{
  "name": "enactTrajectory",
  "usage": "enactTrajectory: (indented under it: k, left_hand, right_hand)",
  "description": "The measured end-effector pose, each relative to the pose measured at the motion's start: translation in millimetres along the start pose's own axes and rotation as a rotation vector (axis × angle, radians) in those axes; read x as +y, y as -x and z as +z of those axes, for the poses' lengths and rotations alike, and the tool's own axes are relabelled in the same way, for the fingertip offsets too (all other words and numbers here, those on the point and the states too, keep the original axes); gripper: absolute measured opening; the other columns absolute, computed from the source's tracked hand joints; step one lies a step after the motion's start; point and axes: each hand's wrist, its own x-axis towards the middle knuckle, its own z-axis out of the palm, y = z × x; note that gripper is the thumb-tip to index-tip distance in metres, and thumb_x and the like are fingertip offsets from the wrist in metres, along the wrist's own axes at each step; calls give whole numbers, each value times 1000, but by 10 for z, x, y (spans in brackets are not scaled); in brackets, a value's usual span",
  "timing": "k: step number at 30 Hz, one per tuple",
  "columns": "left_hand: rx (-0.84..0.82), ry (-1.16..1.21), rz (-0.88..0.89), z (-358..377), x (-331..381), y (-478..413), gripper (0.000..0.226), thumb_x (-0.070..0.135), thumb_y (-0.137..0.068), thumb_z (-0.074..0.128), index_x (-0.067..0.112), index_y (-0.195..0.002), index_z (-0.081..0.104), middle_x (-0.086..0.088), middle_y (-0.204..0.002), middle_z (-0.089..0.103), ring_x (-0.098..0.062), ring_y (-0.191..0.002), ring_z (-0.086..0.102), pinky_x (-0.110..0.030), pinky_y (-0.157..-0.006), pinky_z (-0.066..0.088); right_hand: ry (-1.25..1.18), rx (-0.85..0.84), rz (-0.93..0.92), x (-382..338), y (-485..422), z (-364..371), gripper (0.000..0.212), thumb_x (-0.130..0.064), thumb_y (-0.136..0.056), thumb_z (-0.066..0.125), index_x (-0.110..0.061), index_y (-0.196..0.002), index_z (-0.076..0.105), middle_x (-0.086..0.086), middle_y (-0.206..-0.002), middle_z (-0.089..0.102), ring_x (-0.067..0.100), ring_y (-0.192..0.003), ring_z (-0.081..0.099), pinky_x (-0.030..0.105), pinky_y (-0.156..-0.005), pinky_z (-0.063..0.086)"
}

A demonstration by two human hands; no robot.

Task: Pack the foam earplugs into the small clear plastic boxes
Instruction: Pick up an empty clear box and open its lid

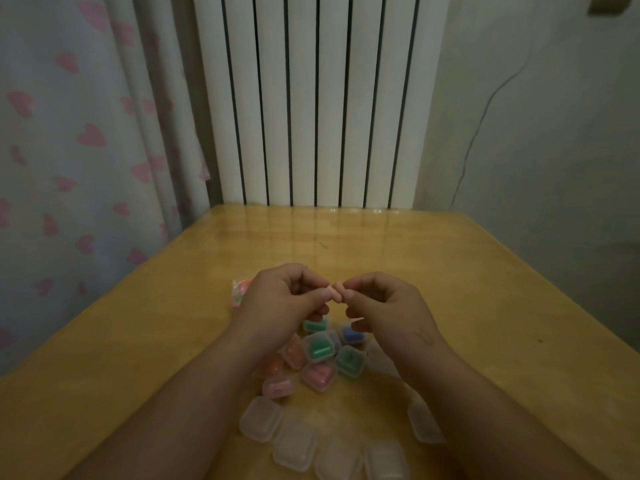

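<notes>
- Wooden surface [450,271] pushed against white radiator [311,98]; heart-print curtain [86,133] at left, plain wall [536,133] at right. Dim light.
- Left hand [284,303] and right hand [388,310] raised above surface, meeting at centre.
- Pale pink earplug [334,294] pinched between both hands, off the surface, above the box cluster.
- Fingers [320,295] of each hand curled and closed on one end of it. Probably being squeezed or rolled thin, judged only.
- Small pale sliver under lower fingers of right hand, too unclear to name.
- Filled boxes [318,348] clustered just below hands: green, pink, orange-pink, one blue. Lids apparently on. Roughly eight, some hidden by wrists.
- Empty boxes [261,419] nearer the body: about four in a row along bottom edge, one more beside right forearm.
- Bag of loose earplugs [242,289] behind left hand, mostly hidden, mixed colours, amount not readable.
- Progress, as a judgement: likely past halfway, more filled than empty in view; at least five boxes left to fill.
- Step in hand: earplug being readied for next box. No open box seen waiting under hands, so one likely to be picked and opened next.
</notes>
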Motion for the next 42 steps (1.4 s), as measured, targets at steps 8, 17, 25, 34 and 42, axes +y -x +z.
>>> enactTrajectory:
  k: [8,17,25,34,42]
  left_hand:
    - [12,-126,37,3,-24,-23,11,20,-79,80,25,-76,71,5,-72,72,-12,-74,69,-32,-69,57]
    - [-47,-398,156,61,-2,51,12,30,-78,79,34,-76,68,29,-70,63,0,-69,57,-25,-64,51]
    - [-363,-608,372,332,137,229,7,39,-81,73,35,-86,71,17,-86,65,-2,-82,56,-34,-76,51]
    - [-651,-810,528,520,180,309,42,63,-81,63,30,-104,73,15,-94,63,-2,-91,52,-31,-84,46]
    - [-702,-783,498,568,145,328,33,56,-76,72,30,-95,67,14,-87,59,-4,-84,51,-34,-78,48]
  right_hand:
    - [-71,-13,49,5,17,19,14,-26,-81,77,-18,-89,69,2,-77,73,7,-66,66,24,-58,55]
    - [-98,-1,84,-32,-93,-202,14,-3,-82,71,-2,-96,68,12,-87,75,27,-86,72,35,-76,61]
    - [44,14,122,36,-174,-334,19,-4,-82,72,0,-99,67,11,-84,74,24,-81,70,34,-73,59]
    - [35,24,130,123,-241,-317,12,-6,-82,74,-4,-92,66,10,-80,75,18,-73,67,32,-69,58]
    - [40,39,135,140,-240,-313,9,-5,-84,72,-6,-90,65,10,-79,75,15,-69,64,30,-66,57]
